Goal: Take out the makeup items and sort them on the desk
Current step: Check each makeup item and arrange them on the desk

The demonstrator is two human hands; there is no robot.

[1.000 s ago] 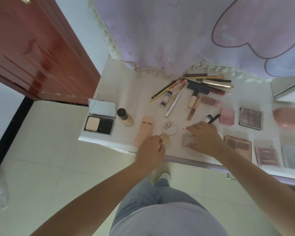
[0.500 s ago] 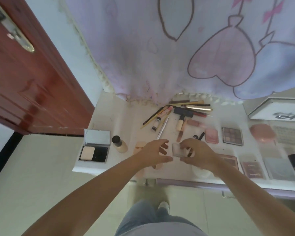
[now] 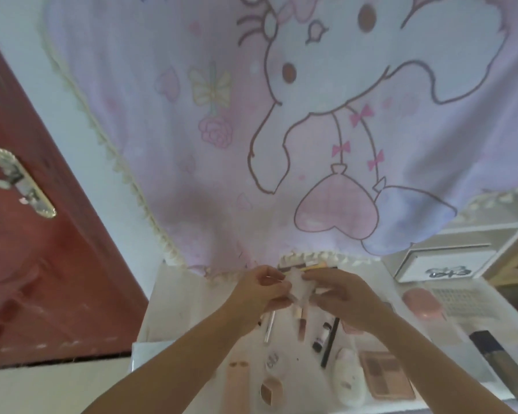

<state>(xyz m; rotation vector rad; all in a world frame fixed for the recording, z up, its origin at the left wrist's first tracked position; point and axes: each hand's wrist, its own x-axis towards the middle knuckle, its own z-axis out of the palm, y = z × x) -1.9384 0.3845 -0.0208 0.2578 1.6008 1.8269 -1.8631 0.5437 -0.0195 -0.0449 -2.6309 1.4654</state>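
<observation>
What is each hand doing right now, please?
Left hand: pinches the small clear case raised above the desk.
Right hand: holds the same case from the other side.

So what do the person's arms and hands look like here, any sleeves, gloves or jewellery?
Both forearms are bare to the frame's lower edge, with no sleeves showing. The left hand and right hand are ungloved; no rings, watch or bracelets are visible, though the picture is soft.

A large cloth [image 3: 281,130] printed with a cartoon rabbit, hearts and bows hangs over the wall [image 3: 81,94], edged with a cream trim. To the left stands a reddish-brown door [image 3: 36,279] with a silver handle [image 3: 21,182]. Below lies a white table [image 3: 177,309]; a white box [image 3: 443,261] sits at its right. Soft daylight fills the room.
</observation>
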